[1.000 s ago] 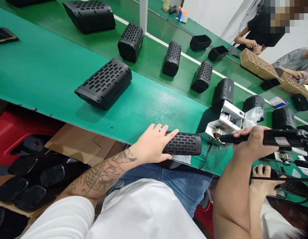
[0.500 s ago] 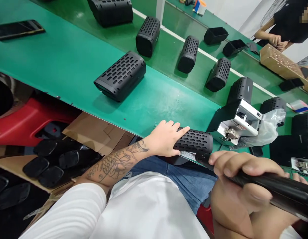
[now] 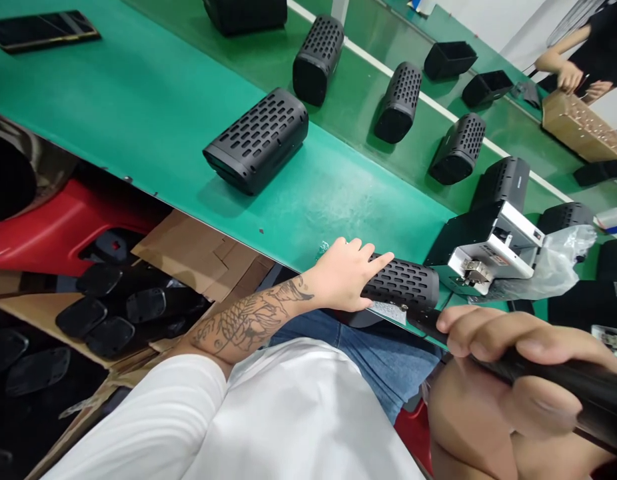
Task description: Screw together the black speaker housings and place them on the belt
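My left hand (image 3: 346,277) is wrapped round the left end of a black slotted housing (image 3: 406,283), which lies on its side at the near edge of the green bench. My right hand (image 3: 518,357) grips a black electric screwdriver (image 3: 588,393) by its thick body, its nose pointing left. That nose meets the near side of the housing, and a small metal screw or bit tip shows there. Whether it is seated in a hole I cannot tell. Just right of the housing stands a screw feeder (image 3: 488,257) with a metal front.
Another slotted housing (image 3: 258,140) lies on the bench (image 3: 153,127), with a phone (image 3: 43,28) farther left. Several housings line the green strip behind. A clear plastic bag (image 3: 563,257) touches the feeder. Below left are a red stool (image 3: 63,230) and a carton (image 3: 188,257). A co-worker's hands (image 3: 571,77) work across.
The view has shifted, so most things sit a little farther right. Both hands keep their hold, with the screwdriver still against the housing's near side.
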A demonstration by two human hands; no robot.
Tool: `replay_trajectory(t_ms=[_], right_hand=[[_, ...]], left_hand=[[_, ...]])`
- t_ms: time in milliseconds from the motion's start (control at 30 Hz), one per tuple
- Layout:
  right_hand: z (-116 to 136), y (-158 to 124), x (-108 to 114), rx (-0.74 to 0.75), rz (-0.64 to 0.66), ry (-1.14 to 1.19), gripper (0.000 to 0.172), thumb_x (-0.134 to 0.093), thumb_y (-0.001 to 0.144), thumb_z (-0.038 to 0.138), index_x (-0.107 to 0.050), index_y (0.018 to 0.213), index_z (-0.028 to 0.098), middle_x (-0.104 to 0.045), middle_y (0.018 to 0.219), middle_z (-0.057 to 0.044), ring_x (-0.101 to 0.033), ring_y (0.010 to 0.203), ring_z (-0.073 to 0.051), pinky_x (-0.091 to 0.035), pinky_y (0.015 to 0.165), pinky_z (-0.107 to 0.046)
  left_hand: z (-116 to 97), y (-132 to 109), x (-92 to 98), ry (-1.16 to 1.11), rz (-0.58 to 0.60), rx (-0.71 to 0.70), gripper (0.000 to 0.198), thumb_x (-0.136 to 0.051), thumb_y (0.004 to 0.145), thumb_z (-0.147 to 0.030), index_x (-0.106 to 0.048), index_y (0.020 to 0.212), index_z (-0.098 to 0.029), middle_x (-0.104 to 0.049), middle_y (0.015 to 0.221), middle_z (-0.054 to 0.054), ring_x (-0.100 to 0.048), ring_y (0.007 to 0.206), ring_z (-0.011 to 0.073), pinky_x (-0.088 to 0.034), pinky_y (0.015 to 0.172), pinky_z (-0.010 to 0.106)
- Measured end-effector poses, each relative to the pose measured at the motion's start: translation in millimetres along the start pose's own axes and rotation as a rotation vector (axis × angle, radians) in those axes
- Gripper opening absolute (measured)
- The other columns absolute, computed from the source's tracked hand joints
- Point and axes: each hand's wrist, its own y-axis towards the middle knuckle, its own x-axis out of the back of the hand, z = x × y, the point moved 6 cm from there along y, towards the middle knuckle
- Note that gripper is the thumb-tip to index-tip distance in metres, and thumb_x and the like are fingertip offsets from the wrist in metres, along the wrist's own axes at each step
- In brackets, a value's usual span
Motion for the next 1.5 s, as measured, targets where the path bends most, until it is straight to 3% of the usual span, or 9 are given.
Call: replay_trajectory(t_ms=[233, 367, 567, 900, 1167, 1333, 1500], right_hand=[[-28, 15, -8, 0.091, 0.138, 0.026, 0.015, -0.069, 0.106, 0.025, -0.057, 0.104, 0.015, -0.062, 0.080, 0.001, -0.068, 0.068, -0.010, -0.067, 0.075, -0.033], [-24, 15, -10, 0.145, 0.246, 0.028, 0.010, -0.062, 0.105, 0.019, -0.053, 0.103, 0.015, -0.062, 0.081, 0.002, -0.069, 0.068, -0.010, -0.068, 0.074, -0.032], [-21, 4, -9, 0.088, 0.195, -0.026, 0.010, -0.063, 0.103, 0.015, -0.054, 0.103, 0.013, -0.062, 0.084, 0.000, -0.071, 0.077, -0.011, -0.070, 0.082, -0.036], [-37, 22, -6, 0.039, 0.136, 0.115, 0.009, -0.070, 0.101, 0.018, -0.063, 0.103, 0.015, -0.063, 0.078, 0.000, -0.068, 0.063, -0.013, -0.067, 0.069, -0.035], [-34, 16, 0, 0.072, 0.157, 0.122, 0.015, -0.068, 0.102, 0.021, -0.054, 0.098, 0.017, -0.063, 0.076, 0.002, -0.068, 0.061, -0.012, -0.067, 0.071, -0.033], [-31, 6, -13, 0.108, 0.228, 0.025, 0.021, -0.071, 0.101, 0.019, -0.052, 0.095, 0.014, -0.060, 0.078, 0.001, -0.068, 0.070, -0.010, -0.067, 0.076, -0.033], [-35, 12, -21, 0.083, 0.311, 0.118, 0.023, -0.072, 0.099, 0.016, -0.050, 0.095, 0.013, -0.058, 0.078, 0.001, -0.064, 0.068, -0.007, -0.063, 0.070, -0.029]], left_hand=[[-2, 1, 1.9, 0.005, 0.030, -0.007, 0.105, -0.077, 0.103, -0.065, -0.037, 0.190, -0.023, -0.062, 0.162, 0.021, -0.064, 0.136, 0.0388, -0.048, 0.104, 0.048], [-1, 1, 1.7, 0.008, 0.030, -0.005, 0.104, -0.076, 0.103, -0.064, -0.038, 0.190, -0.023, -0.063, 0.161, 0.021, -0.064, 0.135, 0.0383, -0.047, 0.102, 0.046], [-1, 2, 0.7, 0.018, 0.030, -0.004, 0.104, -0.076, 0.102, -0.066, -0.037, 0.190, -0.023, -0.063, 0.161, 0.019, -0.063, 0.134, 0.0375, -0.047, 0.100, 0.046], [-2, 1, -1.3, 0.001, 0.029, -0.005, 0.107, -0.078, 0.101, -0.068, -0.038, 0.190, -0.023, -0.061, 0.164, 0.021, -0.061, 0.136, 0.0375, -0.045, 0.101, 0.045], [-1, 2, -0.8, 0.011, 0.048, -0.009, 0.107, -0.074, 0.103, -0.069, -0.034, 0.191, -0.023, -0.060, 0.165, 0.020, -0.061, 0.137, 0.0384, -0.045, 0.102, 0.047], [-1, 1, -0.1, 0.025, 0.042, -0.009, 0.105, -0.074, 0.104, -0.069, -0.036, 0.191, -0.024, -0.060, 0.164, 0.020, -0.061, 0.138, 0.0382, -0.045, 0.103, 0.047], [-2, 1, -0.1, 0.015, 0.044, -0.001, 0.107, -0.077, 0.102, -0.069, -0.037, 0.190, -0.023, -0.060, 0.166, 0.020, -0.061, 0.138, 0.0385, -0.046, 0.105, 0.048]])
